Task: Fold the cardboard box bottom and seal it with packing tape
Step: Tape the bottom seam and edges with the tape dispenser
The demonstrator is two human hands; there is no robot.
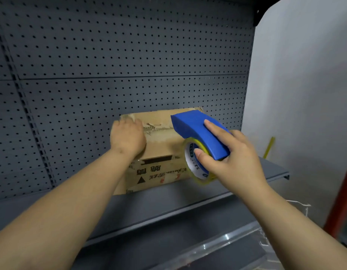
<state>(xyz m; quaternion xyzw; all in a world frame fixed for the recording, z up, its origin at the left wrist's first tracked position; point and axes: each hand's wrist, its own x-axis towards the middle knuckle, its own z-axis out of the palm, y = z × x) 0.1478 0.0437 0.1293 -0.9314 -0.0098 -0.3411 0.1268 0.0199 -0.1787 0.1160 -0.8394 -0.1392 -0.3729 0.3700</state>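
Your forearms reach over a grey metal shelf (168, 207) backed by dark pegboard (129, 55), a white wall (305, 84) to the right. Your left hand (127, 137) lies flat, fingers apart, on the upturned cardboard box (161, 149) standing on that shelf. Your right hand's (233, 158) grip is clamped on the blue tape dispenser (199, 133), which hides the box's right end.

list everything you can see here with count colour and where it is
cardboard box: 1, brown, upside-down print, on the shelf against the pegboard
tape dispenser: 1, blue, over the box's right end
packing tape roll: 1, clear yellowish, white and blue core, in the dispenser
shelf: 1, dark grey, under the box
pegboard: 1, dark grey, behind the shelf
left hand: 1, flat on the box top
right hand: 1, gripping the dispenser
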